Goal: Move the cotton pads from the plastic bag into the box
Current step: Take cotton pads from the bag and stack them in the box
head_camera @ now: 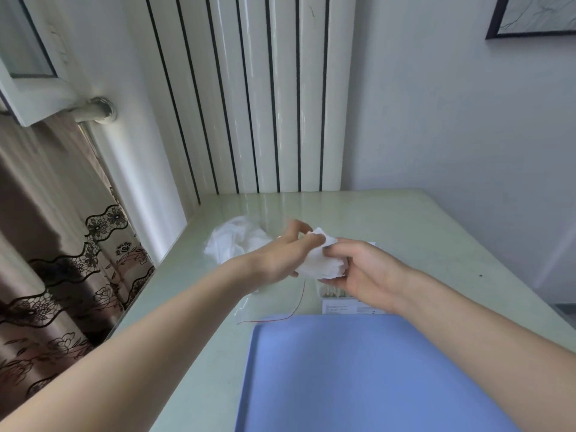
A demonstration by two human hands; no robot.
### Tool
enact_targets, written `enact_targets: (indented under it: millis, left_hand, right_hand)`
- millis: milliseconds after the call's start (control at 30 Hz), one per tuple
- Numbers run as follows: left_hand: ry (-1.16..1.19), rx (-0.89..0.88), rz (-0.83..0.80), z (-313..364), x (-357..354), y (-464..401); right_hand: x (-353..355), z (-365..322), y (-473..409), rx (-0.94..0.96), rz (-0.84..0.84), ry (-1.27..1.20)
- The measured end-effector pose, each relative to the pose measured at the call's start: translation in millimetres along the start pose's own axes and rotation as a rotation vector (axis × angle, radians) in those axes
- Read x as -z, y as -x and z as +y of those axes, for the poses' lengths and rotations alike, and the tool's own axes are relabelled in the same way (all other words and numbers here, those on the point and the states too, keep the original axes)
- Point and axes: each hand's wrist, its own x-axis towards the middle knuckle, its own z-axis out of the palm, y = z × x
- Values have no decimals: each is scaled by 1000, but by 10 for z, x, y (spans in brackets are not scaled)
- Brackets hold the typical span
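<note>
While I watch from the head view, a patterned curtain (56, 260) hangs at far left, beside a white radiator (249, 95) that rises behind the tabletop (405, 219). On the tabletop near its left edge lies a crumpled white heap (233, 241); I cannot tell what it is. Just right of it my left hand (280, 257) grips the left end of a stack of pads (324, 260), fingers curled over its top. My right hand (364, 272) holds the other end, thumb on top and fingers beneath, so the pads sit in the air between both hands, above the tabletop. Below them the clear bag (249, 307) lies flat, with a red thread (296, 307) running across it. Under my right hand I see part of the box (352, 305), mostly hidden by the wrist. Nearest me lies a blue mat (358, 378). A dark picture frame (530, 20) hangs at upper right.
</note>
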Motion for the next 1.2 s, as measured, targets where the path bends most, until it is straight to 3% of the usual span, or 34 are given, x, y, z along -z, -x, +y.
enact_targets:
  millis: [167,333,700,767,933,1200]
  left_hand:
    - [127,-83,51,-15,-81,-16]
    - [140,-165,69,-68,-77,-8]
    - [168,-221,71,-59,-54,25]
    - [179,-223,61,-67,-39,27]
    - [199,-238,50,-61,-17,32]
    - [322,-229,-10,-107,14,39]
  right_hand:
    - [32,-29,30,31,68,-65]
    - [82,-76,59,238,277,375]
    - [81,-178,66,655,350,899]
    - [83,-215,77,656,377,896]
    - [80,-230,56,553,249,923]
    - [23,-231,-3,569,277,808]
